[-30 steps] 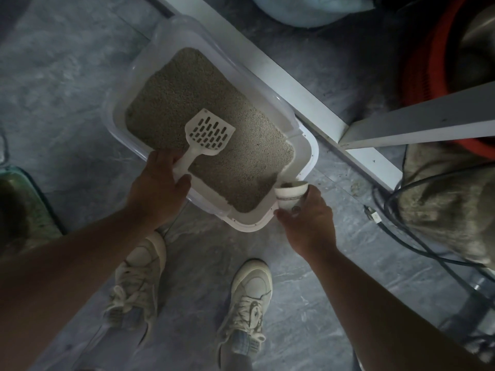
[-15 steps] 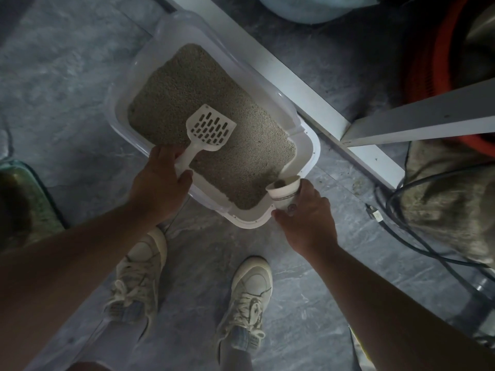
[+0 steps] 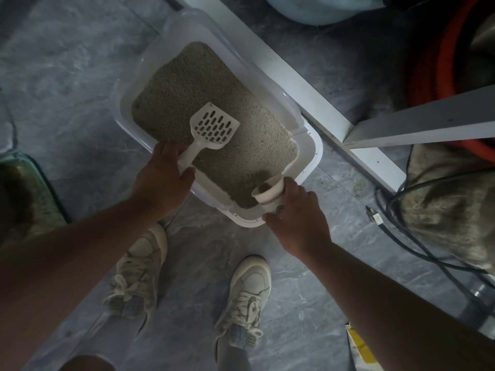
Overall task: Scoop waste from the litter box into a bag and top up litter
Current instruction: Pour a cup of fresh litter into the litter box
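A white litter box (image 3: 312,145) sits on the grey floor, filled with beige litter (image 3: 203,92). My left hand (image 3: 163,178) grips the handle of a white slotted scoop (image 3: 214,127), whose blade rests above the litter near the middle. My right hand (image 3: 297,215) holds a small white paper cup (image 3: 269,195) tipped on its side over the box's near right corner, its mouth facing the litter with dark grains inside.
A white frame beam (image 3: 308,84) runs diagonally right behind the box. Black cables (image 3: 396,236) and a brownish sack (image 3: 450,207) lie on the right, an orange basket (image 3: 434,57) beyond. A green-rimmed tray (image 3: 29,191) sits at left. My two shoes (image 3: 249,295) stand below.
The cup in my right hand has tipped from upright onto its side over the box corner. The scoop in my left hand has barely shifted.
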`<state>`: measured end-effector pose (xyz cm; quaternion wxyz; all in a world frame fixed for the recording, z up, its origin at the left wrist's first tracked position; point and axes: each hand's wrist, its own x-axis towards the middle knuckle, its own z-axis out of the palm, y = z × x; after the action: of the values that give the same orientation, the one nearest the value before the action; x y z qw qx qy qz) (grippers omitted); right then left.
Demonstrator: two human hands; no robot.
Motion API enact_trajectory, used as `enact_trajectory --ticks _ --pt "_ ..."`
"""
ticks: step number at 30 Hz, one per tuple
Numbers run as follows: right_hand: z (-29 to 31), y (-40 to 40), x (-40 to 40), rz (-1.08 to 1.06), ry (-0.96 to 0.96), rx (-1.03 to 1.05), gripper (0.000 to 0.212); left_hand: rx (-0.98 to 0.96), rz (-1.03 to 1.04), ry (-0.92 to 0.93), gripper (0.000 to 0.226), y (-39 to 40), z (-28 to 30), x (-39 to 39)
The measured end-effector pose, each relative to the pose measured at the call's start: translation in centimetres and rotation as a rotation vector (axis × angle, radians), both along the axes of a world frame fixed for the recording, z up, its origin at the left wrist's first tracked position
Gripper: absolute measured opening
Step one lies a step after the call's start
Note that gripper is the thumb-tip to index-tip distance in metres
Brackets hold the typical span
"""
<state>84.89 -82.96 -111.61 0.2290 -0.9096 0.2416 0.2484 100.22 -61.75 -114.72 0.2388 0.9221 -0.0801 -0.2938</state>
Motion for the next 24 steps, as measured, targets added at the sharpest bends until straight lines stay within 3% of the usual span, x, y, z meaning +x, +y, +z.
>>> enact_trajectory --ticks 3,20,24 --pt "-0.1 0.9 0.9 0.145 -0.003 -0.016 0.077 -0.013 0.0 -0.008 0.046 0.0 0.1 -0.1" --pt "-0.8 1.4 1.1 0.042 -0.049 -0.04 0.07 -0.032 0.027 0.003 0.046 0.1 0.2 -0.3" --pt "-0.7 -1.0 2.0 -0.147 -0.055 -0.075 0.071 -0.028 0.026 0.005 0.046 0.1 0.2 -0.2"
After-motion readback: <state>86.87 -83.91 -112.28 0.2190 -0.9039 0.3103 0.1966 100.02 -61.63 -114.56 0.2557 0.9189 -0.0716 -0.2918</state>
